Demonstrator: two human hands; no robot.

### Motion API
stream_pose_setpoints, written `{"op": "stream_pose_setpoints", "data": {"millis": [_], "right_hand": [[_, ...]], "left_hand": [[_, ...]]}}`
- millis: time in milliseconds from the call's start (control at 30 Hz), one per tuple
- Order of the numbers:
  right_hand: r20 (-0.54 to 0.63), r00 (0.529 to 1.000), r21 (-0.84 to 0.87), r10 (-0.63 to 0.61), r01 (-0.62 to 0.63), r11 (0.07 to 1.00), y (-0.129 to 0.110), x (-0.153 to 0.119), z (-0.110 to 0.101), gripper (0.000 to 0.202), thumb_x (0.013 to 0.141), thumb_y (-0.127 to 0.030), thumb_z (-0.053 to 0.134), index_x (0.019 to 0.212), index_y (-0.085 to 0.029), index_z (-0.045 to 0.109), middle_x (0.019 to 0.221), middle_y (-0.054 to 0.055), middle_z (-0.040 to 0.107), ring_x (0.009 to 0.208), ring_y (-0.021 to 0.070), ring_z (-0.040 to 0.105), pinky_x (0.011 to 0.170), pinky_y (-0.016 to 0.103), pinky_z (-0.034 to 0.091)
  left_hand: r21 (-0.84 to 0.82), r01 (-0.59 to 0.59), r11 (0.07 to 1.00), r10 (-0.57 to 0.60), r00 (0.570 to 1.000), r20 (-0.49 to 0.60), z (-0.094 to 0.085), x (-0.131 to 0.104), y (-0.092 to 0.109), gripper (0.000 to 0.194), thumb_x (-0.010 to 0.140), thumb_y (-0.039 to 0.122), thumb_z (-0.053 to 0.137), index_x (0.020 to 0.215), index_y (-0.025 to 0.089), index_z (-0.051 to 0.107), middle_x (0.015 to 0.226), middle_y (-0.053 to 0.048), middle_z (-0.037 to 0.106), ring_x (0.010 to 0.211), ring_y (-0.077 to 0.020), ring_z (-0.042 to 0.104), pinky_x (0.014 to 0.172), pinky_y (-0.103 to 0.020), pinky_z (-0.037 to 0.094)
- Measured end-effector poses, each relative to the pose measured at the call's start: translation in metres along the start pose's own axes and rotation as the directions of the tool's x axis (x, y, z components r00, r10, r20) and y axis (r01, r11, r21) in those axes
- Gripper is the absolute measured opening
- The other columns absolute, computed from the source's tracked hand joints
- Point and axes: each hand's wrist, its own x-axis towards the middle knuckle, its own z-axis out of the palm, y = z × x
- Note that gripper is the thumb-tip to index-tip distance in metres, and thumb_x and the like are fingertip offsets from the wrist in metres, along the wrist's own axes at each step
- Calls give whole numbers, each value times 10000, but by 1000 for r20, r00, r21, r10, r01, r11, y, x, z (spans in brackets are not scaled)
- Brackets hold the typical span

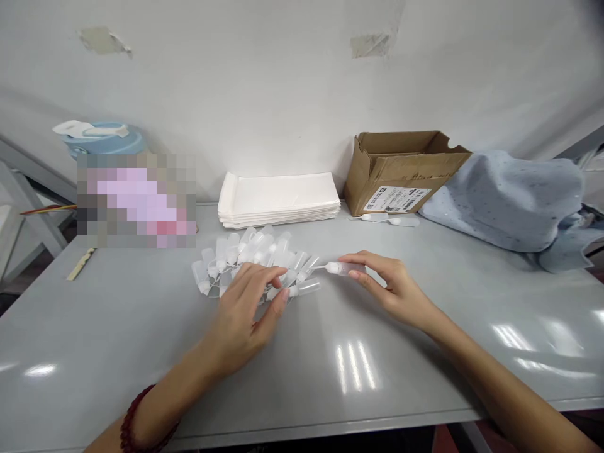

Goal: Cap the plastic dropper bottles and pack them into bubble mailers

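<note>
Bottles [262, 245] piled on a table [292, 377], stack [283, 195] behind them, box [401, 170] right of the stack, cloth [523, 195] right of the box, jug [106, 139] at back left.

A bottle [340, 268] is part-covered by the right hand [396, 286], and piled bottles [265, 242] beside that grip by the left hand [248, 305].

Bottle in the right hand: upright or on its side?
On its side: the bottle is held roughly level in the right hand, its white cap and thin nozzle pointing sideways toward the pile of bottles.
</note>
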Motion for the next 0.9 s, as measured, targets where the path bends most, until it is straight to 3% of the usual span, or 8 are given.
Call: {"op": "stream_pose_setpoints", "data": {"millis": [200, 700, 900], "right_hand": [[38, 999, 191, -12, 4, 982, -13, -4, 3, 221, 931, -227, 481, 1109, -219, 612, 973, 52, 677, 878, 185, 630, 778, 335, 499], [81, 997, 187, -12, -4, 982, -18, -7, 5, 230, 931, -207, 481, 1122, -222, 609, 993, 52, 683, 895, 178, 637, 775, 315, 501], [108, 994, 219, 16, -39, 975, -23, -7, 7, 226, 928, -227, 490, 1107, -237, 627, 985, 39, 705, 874, 180, 660, 748, 304, 523]], "left_hand": [[-44, -27, 999, 28, 999, 29, 7, -2, -2, 145, 893, 135, 492, 1022, 171, 549, 826, -30, 600, 802, -167, 544, 729, -311, 466], [-99, -92, 991, 95, 995, 22, 6, -1, 0, 128, 866, 70, 510, 910, 175, 568, 803, -27, 606, 764, -159, 541, 702, -310, 463], [-199, -11, 980, 13, 1000, 9, 6, -1, 6, 138, 887, 100, 500, 892, 195, 600, 730, -2, 609, 687, -135, 542, 630, -278, 471]]}}
